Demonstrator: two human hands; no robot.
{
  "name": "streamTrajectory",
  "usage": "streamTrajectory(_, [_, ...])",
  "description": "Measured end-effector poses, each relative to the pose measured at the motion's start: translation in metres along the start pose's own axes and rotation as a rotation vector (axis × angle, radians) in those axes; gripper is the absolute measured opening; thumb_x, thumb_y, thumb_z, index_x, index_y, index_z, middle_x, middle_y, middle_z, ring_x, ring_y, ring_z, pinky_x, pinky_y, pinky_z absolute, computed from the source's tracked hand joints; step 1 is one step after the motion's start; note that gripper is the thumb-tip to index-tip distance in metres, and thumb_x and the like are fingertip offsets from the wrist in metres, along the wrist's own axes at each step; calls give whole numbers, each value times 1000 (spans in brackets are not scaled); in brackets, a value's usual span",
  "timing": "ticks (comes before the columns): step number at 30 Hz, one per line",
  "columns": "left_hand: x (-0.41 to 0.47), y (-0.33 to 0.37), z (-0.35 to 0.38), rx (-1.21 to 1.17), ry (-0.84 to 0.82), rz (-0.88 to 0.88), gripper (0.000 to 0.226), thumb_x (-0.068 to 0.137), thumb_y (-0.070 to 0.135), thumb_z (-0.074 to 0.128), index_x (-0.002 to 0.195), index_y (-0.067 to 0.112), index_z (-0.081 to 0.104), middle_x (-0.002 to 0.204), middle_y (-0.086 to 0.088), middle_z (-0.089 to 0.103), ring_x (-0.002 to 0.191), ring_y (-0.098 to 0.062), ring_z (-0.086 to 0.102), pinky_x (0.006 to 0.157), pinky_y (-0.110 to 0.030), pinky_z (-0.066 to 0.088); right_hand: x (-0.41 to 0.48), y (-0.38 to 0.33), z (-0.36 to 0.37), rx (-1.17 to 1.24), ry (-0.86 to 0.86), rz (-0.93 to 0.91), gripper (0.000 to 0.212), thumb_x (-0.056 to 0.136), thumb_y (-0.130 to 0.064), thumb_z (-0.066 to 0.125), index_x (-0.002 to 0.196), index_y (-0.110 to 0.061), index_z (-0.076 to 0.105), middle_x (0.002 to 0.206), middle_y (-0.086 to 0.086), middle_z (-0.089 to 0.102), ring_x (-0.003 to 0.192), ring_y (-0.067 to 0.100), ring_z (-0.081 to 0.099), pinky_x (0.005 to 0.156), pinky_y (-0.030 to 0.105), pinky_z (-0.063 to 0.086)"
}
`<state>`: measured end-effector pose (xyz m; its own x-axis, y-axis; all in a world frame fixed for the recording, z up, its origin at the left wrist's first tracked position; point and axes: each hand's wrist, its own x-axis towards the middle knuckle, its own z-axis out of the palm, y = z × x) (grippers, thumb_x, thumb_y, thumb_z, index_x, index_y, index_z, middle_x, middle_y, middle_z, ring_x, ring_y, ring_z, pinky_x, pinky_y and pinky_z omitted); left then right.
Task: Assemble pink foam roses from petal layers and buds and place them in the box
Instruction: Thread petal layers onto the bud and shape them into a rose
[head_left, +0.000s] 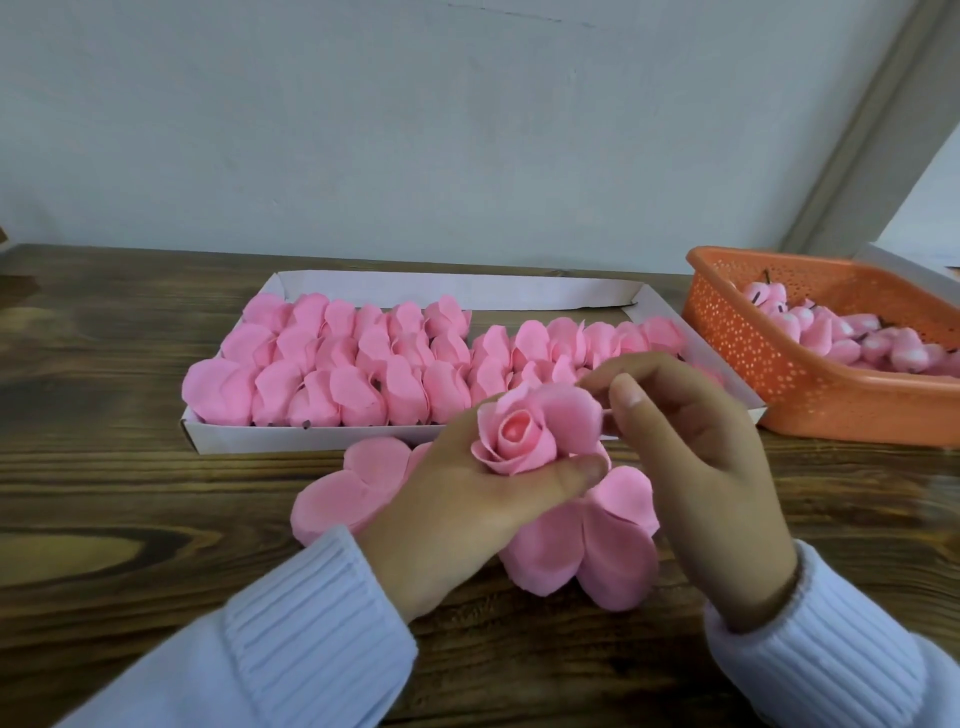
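My left hand (462, 499) holds a pink foam rose (524, 428) with a bud at its centre, thumb pressed under it. My right hand (691, 452) is beside it, fingertips touching the rose's right outer petal. Loose stacks of pink petal layers (587, 545) lie on the table under and around my hands, with another stack (348, 488) at the left. Behind them a shallow white box (363, 441) holds rows of finished pink roses (353, 364).
An orange perforated basket (779, 364) with several pink buds (841, 338) on dark stems stands at the right. The wooden table (130, 467) runs up to a pale wall. My white ribbed sleeves cover both wrists.
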<state>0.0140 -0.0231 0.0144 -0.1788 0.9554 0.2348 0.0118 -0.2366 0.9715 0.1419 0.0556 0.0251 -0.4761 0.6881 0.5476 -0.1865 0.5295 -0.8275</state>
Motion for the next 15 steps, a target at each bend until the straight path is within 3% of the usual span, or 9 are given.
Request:
streamTrajectory(3, [0, 1, 0, 40, -9, 43, 14, 77, 23, 74, 85, 34, 72, 80, 12, 73, 83, -3, 70, 71, -20, 53, 0, -1, 1, -10, -49, -61, 15, 84, -26, 59, 85, -12, 64, 78, -5, 65, 74, 7, 61, 69, 20, 49])
streamTrajectory(6, [0, 5, 1, 92, -6, 93, 29, 82, 5, 71, 72, 31, 68, 63, 18, 66, 63, 7, 62, 59, -7, 45, -2, 1, 1, -95, -85, -184, 6, 84, -23, 62, 85, -18, 66, 79, -8, 65, 71, 12, 61, 67, 21, 47])
streamTrajectory(8, [1, 3, 2, 139, 19, 119, 41, 80, -4, 71, 73, 36, 64, 64, 24, 64, 64, 11, 59, 61, -5, 43, -3, 2, 1, -158, -111, -238, 6, 83, -21, 64, 88, -22, 67, 78, -7, 65, 71, 15, 60, 68, 22, 47])
streamTrajectory(12, [-6, 0, 3, 133, 76, 84, 58, 75, -5, 74, 91, 42, 44, 68, 57, 47, 74, 35, 47, 64, 7, 36, -3, 5, 1, -213, -126, -236, 8, 82, -21, 66, 90, -22, 69, 76, -3, 65, 70, 17, 59, 67, 26, 48])
streamTrajectory(15, [-8, 3, 5, 146, 26, 77, 58, 74, -9, 73, 86, 39, 42, 61, 57, 45, 68, 37, 45, 60, 9, 34, -3, 4, 1, -230, -105, -224, 9, 83, -23, 66, 90, -23, 70, 78, -5, 68, 72, 16, 63, 67, 32, 50])
